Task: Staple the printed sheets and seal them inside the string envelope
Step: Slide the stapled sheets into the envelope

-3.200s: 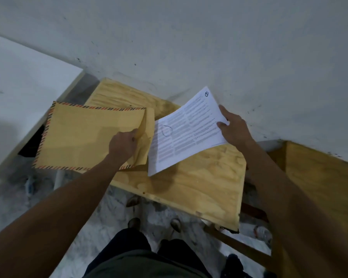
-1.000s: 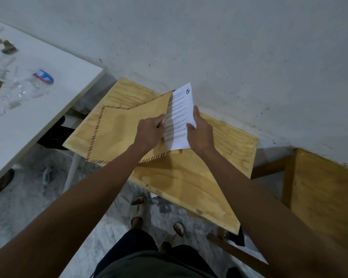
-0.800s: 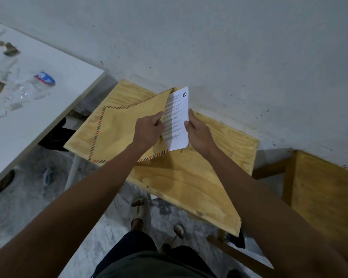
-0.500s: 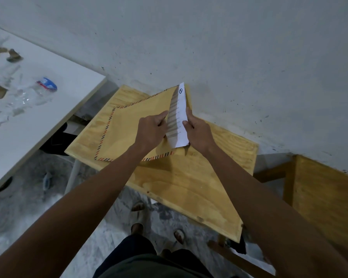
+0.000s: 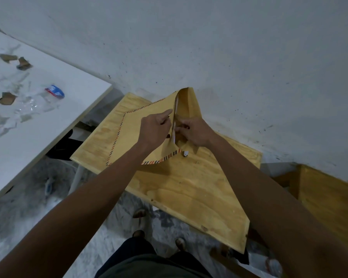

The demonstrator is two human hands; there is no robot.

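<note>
The brown string envelope (image 5: 137, 133), edged with red and dark stripes, lies on a small plywood table (image 5: 185, 185). Its flap (image 5: 189, 103) stands up at the open right end. The printed sheets (image 5: 175, 125) are almost wholly inside; only a thin white edge shows in the mouth. My left hand (image 5: 155, 129) pinches the envelope's upper layer at the mouth. My right hand (image 5: 195, 131) presses at the sheets' edge in the opening. A small white tag (image 5: 185, 153) lies by the envelope's lower corner.
A white table (image 5: 48, 125) at the left carries crumpled clear plastic, a blue and red wrapper (image 5: 55, 91) and brown scraps. A grey wall runs close behind. A second plywood surface (image 5: 329, 199) sits at the right. My feet and rubble are below.
The sheets have slid leftward into the envelope, from half exposed to almost hidden. My right hand followed them to the mouth. The flap now stands up behind the opening.
</note>
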